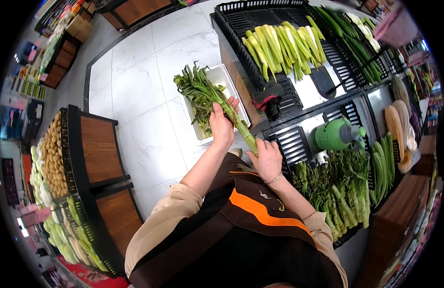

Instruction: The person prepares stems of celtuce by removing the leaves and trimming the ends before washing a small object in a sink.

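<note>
A leafy celtuce stem (245, 134) is held slantwise over the floor, its leaves pointing up and left. My left hand (222, 124) supports its upper part, with the stalk across the palm below the leaves. My right hand (268, 158) grips the thick lower end. Beneath the leaves, a white foam box (248, 120) stands on the tiles with loose green leaves (202, 114) in it. To the right, several celtuce stems with leaves (346, 205) lie in a black crate.
A green pressure sprayer (330, 134) stands on the right display, near luffa-like green vegetables (382, 167). Trimmed pale green stalks (279, 46) fill part of a black crate (240, 10) above. A dark red and black item (267, 98) lies at its corner. Potatoes (53, 158) are heaped at left.
</note>
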`<state>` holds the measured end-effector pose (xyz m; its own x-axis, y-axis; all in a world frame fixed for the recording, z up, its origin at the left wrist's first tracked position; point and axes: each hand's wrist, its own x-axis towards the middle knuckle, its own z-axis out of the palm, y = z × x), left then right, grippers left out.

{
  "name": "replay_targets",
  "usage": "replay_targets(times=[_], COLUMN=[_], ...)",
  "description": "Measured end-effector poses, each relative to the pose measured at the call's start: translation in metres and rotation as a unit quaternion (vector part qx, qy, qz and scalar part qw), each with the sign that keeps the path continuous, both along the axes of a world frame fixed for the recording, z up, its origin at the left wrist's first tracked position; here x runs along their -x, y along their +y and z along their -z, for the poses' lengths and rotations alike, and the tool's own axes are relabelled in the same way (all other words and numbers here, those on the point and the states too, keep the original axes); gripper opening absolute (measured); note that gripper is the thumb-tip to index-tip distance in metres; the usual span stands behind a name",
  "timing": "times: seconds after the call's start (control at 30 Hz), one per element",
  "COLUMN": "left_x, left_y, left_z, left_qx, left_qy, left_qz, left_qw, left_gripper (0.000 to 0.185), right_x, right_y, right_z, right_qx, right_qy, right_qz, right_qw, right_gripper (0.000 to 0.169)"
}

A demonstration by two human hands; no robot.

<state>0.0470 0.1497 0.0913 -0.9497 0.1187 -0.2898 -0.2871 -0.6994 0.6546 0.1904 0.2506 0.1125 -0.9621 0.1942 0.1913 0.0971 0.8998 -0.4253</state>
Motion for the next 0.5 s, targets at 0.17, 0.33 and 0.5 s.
replay_targets(times=[0.17, 0.33, 0.5], left_x=[0.037, 0.074, 0.096], left_y=[-0.009, -0.02, -0.03], left_z=[0.019, 0.024, 0.024], left_qx=[-0.053, -0.116, -0.137], left_qy=[-0.068, -0.184, -0.197], left_qz=[-0.058, -0.024, 0.078], left_qw=[0.995, 0.976, 0.968], left_gripper=[0.045, 0.036, 0.036], right_x=[0.038, 0.066, 0.08], right_y=[-0.007, -0.003, 0.003], right_z=[0.015, 0.006, 0.004], right_qx=[0.143, 0.225, 0.303], right_qy=[-0.056, -0.132, -0.172], right_qz=[-0.056, -0.055, -0.059], right_qw=[0.987, 0.964, 0.935], right_gripper=[0.033, 0.038, 0.038])
